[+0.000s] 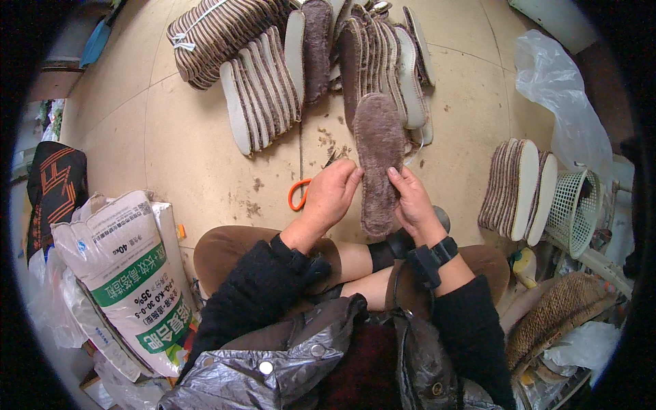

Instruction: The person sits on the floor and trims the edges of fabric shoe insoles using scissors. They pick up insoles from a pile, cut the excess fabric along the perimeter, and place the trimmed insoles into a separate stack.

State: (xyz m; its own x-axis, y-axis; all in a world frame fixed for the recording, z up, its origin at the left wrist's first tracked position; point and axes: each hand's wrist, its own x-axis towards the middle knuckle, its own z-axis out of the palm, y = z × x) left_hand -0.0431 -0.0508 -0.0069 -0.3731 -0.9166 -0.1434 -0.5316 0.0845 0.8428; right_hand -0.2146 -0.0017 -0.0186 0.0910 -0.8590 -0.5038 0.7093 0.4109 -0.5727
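Observation:
A brown fleece shoe insole (380, 159) is held upright, its fluffy side towards me. My left hand (332, 192) pinches its left edge between thumb and fingers. On the opposite edge, my right hand (414, 202) has its thumb on the fleece and its fingers partly hidden behind. Orange-handled scissors (299, 195) lie on the floor, partly covered by my left hand. Just beyond the held insole stands a row of similar insoles (371, 61), some showing pale backs. Another leaning row (261, 97) is to its left, beside a tied bundle of insoles (225, 38).
Bits of brown fluff (252, 207) are scattered over the tiled floor (195, 138). A stack of insoles (512, 189) stands at right by a pale green plastic basket (575, 212) and a clear plastic bag (556, 82). Printed woven sacks (118, 271) are at left.

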